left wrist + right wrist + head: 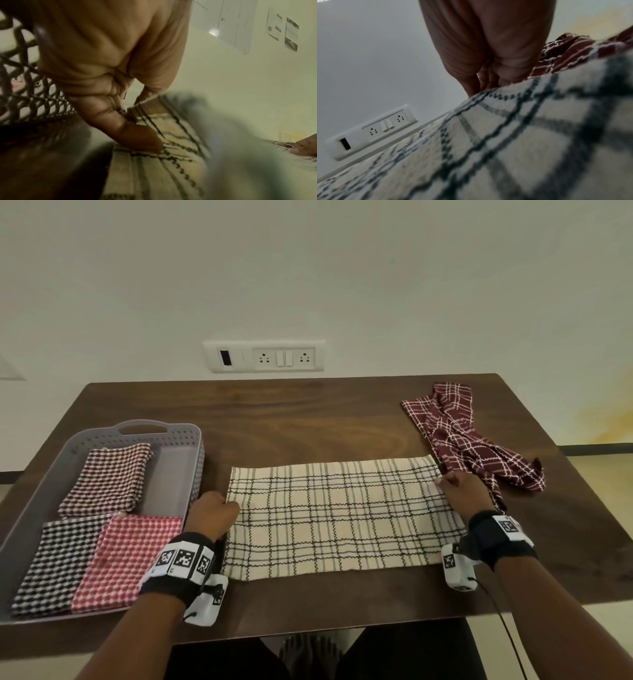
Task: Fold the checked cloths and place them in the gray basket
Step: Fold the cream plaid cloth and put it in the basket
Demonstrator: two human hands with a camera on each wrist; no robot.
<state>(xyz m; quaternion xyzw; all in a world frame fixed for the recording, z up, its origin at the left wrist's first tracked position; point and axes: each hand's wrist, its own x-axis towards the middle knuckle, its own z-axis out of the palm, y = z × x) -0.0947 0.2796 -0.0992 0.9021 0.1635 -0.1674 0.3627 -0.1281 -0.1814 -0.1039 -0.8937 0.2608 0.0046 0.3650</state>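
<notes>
Centrally on the dark wooden table (308, 412): cream checked cloth (342, 515), spread flat as a long rectangle. At its left edge, left hand (214, 513), fingers curled, thumb (137, 136) pressing down and pinching the edge. At its right edge, right hand (462, 491), fingertips bunched together and pinching the far corner. Left of the cream cloth, just beside the left hand: gray basket (178, 436), holding 3 folded checked cloths, maroon (109, 477), black (58, 559) and red (126, 559). Right of the cream cloth, touching its far corner: crumpled maroon plaid cloth (462, 433), unfolded. Beyond, on the wall: white socket panel (263, 357).
</notes>
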